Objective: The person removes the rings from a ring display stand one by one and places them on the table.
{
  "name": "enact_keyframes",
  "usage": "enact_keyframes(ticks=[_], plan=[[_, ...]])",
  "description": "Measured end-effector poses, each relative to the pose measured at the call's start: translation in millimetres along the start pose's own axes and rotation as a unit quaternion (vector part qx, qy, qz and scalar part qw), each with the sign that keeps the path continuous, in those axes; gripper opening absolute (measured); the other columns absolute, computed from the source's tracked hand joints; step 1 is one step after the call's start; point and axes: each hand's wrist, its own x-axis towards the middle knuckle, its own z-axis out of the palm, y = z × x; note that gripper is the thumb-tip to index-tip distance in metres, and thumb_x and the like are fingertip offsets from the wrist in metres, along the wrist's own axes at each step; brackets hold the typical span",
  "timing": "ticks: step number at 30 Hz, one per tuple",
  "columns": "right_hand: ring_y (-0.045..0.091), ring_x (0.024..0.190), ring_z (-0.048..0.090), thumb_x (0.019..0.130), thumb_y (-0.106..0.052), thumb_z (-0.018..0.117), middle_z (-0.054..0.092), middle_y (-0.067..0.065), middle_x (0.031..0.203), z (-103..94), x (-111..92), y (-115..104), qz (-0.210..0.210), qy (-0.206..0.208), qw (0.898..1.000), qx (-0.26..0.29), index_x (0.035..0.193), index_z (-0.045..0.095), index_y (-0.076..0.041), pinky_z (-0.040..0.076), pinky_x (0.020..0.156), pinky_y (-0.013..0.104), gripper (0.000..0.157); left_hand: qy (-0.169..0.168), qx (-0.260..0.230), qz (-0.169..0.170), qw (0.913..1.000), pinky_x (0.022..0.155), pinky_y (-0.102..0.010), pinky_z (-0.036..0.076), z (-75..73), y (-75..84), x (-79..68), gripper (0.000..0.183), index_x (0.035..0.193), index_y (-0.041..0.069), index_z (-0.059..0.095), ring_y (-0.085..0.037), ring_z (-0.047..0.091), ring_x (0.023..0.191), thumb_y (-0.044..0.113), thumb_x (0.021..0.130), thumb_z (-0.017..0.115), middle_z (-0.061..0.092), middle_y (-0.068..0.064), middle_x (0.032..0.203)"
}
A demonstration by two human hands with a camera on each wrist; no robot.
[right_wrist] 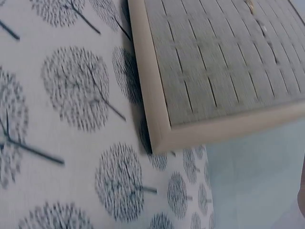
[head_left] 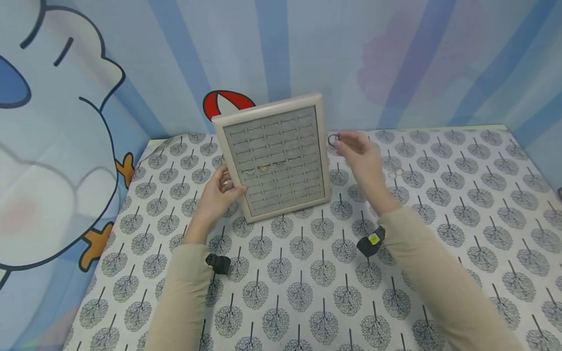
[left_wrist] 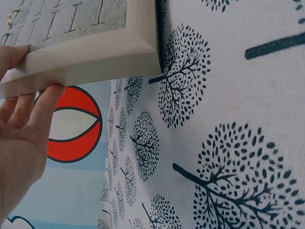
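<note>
A ring display tray (head_left: 281, 187) with a pale frame and grey slotted padding stands tilted on the table. My left hand (head_left: 217, 195) grips its left edge, thumb on the front; in the left wrist view, the fingers (left_wrist: 45, 107) press the frame's outer side. Several rings sit in one row of slots, among them a gold ring (head_left: 263, 167) and a silver ring (head_left: 250, 171). Beside the tray's right edge, my right hand (head_left: 362, 151) pinches a dark-looking ring (head_left: 333, 140) between thumb and fingers. Only a sliver of that hand shows in the right wrist view.
Two small rings (head_left: 399, 172) lie on the table behind my right wrist. A white cloth (head_left: 303, 273) with tree prints covers the table. Behind it hangs a blue striped backdrop (head_left: 342, 58) with cartoon figures.
</note>
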Motion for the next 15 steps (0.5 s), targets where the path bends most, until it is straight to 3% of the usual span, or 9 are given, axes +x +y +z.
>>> enact_keyframes(ticks=[6, 15], plan=[[-0.001, 0.091, 0.063, 0.090, -0.034, 0.062, 0.062, -0.013, 0.106, -31.4, 3, 10, 0.006, 0.029, 1.000, 0.003, 0.127, 0.056, -0.013, 0.042, 0.110, 0.039, 0.043, 0.001, -0.002, 0.000, 1.0000, 0.109, -0.045, 0.042, 0.2, 0.3, 0.1, 0.068, 0.147, 0.025, 0.027, -0.027, 0.049, 0.128, 0.013, 0.090, 0.062, 0.048, -0.009, 0.133], [-0.007, 0.093, 0.057, 0.093, -0.040, 0.055, 0.054, -0.016, 0.110, -76.4, 4, 32, 0.095, 0.050, 0.992, -0.063, 0.136, 0.047, -0.013, 0.043, 0.109, 0.032, 0.051, 0.002, -0.002, 0.000, 1.0000, 0.109, -0.044, 0.042, 0.2, 0.3, 0.7, 0.068, 0.146, 0.025, 0.028, -0.026, 0.049, 0.128, 0.013, 0.090, 0.063, 0.049, -0.009, 0.132]])
